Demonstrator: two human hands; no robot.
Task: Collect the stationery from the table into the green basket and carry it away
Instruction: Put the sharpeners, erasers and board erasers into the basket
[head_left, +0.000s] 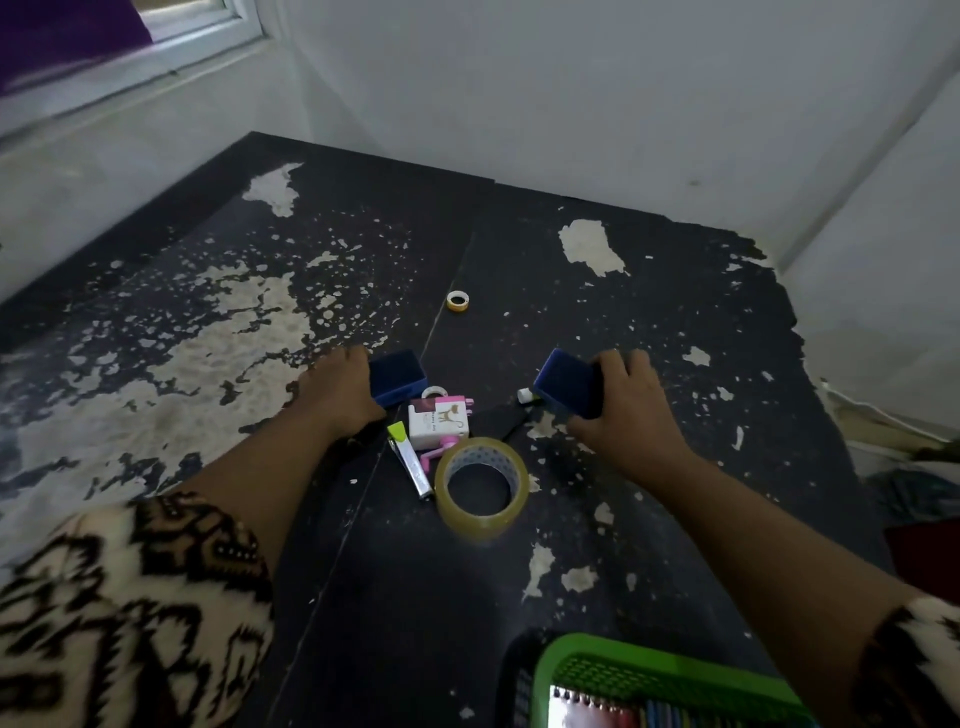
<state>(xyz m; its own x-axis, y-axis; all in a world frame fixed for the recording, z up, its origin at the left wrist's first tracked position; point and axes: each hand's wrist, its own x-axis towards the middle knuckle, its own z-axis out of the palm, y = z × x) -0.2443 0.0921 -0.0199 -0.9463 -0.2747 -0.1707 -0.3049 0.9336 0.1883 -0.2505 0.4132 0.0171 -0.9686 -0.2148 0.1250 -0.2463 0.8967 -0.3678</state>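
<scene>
now each hand grips a blue box: left hand (340, 387) one (397, 376); right hand (631, 410) another (566, 382).

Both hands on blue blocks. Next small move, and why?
Probably bring both hands back and drop the blocks into the green basket. The right hand already has its blue block tilted up off the table; the left hand grips the other block. The basket sits near, bottom right, already holding a notebook.

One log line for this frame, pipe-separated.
left hand: on blue box | right hand: lifting blue box | clear tape roll: on table | green basket: near edge
</scene>
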